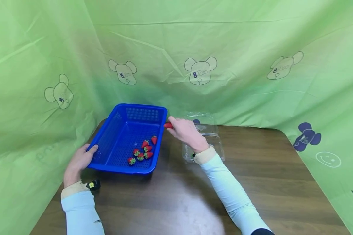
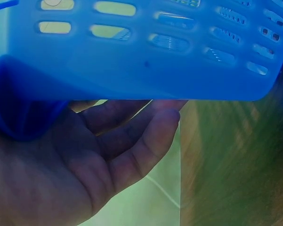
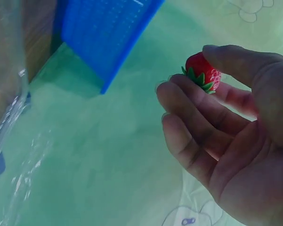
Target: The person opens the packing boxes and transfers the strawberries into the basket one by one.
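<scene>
My left hand [image 1: 80,160] grips the near left rim of a blue plastic basket [image 1: 110,143], thumb over the rim. In the left wrist view its fingers [image 2: 141,155] reach beneath the basket's slotted wall [image 2: 146,70]. Several red strawberries [image 1: 148,148] with green leaves lie on the basket's floor, towards its right side. My right hand [image 1: 188,132] is just beyond the basket's right rim and pinches a strawberry [image 3: 202,73] between thumb and fingertips. Its green leaves show in the right wrist view.
An open clear plastic clamshell box [image 1: 217,148] sits on the wooden table [image 1: 261,169], partly hidden under my right hand and wrist. Green printed cloth [image 1: 235,98] hangs around the back and sides. A black strap piece [image 1: 93,185] is at my left wrist.
</scene>
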`<state>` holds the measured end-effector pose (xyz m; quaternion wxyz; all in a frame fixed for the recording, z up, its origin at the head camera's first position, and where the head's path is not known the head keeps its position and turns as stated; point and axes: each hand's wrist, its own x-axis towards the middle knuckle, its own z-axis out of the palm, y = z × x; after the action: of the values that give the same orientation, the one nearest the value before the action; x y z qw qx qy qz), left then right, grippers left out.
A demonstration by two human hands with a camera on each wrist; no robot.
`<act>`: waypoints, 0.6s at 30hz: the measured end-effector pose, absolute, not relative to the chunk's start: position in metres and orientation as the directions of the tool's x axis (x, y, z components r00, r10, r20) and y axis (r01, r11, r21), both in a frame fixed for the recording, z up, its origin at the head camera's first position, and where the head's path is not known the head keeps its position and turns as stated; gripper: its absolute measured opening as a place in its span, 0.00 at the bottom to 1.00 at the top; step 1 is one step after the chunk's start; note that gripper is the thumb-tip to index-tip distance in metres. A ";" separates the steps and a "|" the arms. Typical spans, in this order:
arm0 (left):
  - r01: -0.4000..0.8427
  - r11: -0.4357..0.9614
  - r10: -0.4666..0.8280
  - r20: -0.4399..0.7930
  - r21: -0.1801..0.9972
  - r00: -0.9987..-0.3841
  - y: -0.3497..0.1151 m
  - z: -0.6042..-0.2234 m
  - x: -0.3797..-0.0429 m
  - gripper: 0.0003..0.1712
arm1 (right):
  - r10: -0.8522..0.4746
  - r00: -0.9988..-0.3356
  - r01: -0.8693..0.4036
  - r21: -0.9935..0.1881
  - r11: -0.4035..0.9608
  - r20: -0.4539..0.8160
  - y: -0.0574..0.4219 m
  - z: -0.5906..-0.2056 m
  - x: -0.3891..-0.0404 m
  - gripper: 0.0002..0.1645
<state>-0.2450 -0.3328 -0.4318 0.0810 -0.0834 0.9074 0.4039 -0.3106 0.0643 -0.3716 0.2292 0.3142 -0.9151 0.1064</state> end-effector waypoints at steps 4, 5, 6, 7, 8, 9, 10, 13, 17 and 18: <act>-0.205 0.656 -0.086 -0.198 0.726 -0.976 -0.334 -0.431 -0.246 0.40 | -0.532 -0.716 -0.639 -0.115 0.761 0.452 0.052 -0.365 -0.317 0.10; -0.204 0.656 -0.086 -0.197 0.727 -0.977 -0.334 -0.431 -0.246 0.40 | -0.533 -0.719 -0.642 -0.132 0.755 0.446 0.048 -0.365 -0.319 0.10; -0.205 0.657 -0.088 -0.197 0.726 -0.977 -0.335 -0.431 -0.246 0.40 | -0.535 -0.721 -0.646 -0.148 0.749 0.440 0.045 -0.364 -0.320 0.11; -0.209 0.657 -0.090 -0.200 0.724 -0.976 -0.335 -0.431 -0.246 0.40 | -0.538 -0.720 -0.652 -0.162 0.741 0.438 0.041 -0.363 -0.322 0.11; -0.211 0.659 -0.092 -0.202 0.722 -0.975 -0.335 -0.432 -0.245 0.40 | -0.542 -0.720 -0.656 -0.172 0.735 0.433 0.038 -0.363 -0.324 0.12; -0.214 0.661 -0.093 -0.204 0.719 -0.975 -0.335 -0.432 -0.245 0.40 | -0.547 -0.718 -0.661 -0.175 0.730 0.430 0.035 -0.364 -0.325 0.13; -0.216 0.661 -0.095 -0.206 0.718 -0.974 -0.335 -0.432 -0.245 0.41 | -0.555 -0.714 -0.668 -0.179 0.722 0.428 0.031 -0.364 -0.327 0.13; -0.216 0.662 -0.093 -0.207 0.718 -0.974 -0.335 -0.433 -0.246 0.41 | -0.580 -0.698 -0.689 -0.174 0.703 0.420 0.022 -0.367 -0.330 0.12; -0.209 0.654 -0.088 -0.202 0.727 -0.976 -0.334 -0.433 -0.247 0.40 | -0.610 -0.677 -0.707 -0.135 0.694 0.411 0.010 -0.370 -0.331 0.11; -0.207 0.651 -0.088 -0.199 0.730 -0.976 -0.334 -0.433 -0.248 0.40 | -0.621 -0.672 -0.711 -0.119 0.693 0.403 0.007 -0.371 -0.332 0.11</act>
<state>-0.2475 -0.3336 -0.4330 0.0730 -0.0815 0.9056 0.4097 -0.3317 0.0065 -0.3706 0.1683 0.3683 -0.9044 0.1343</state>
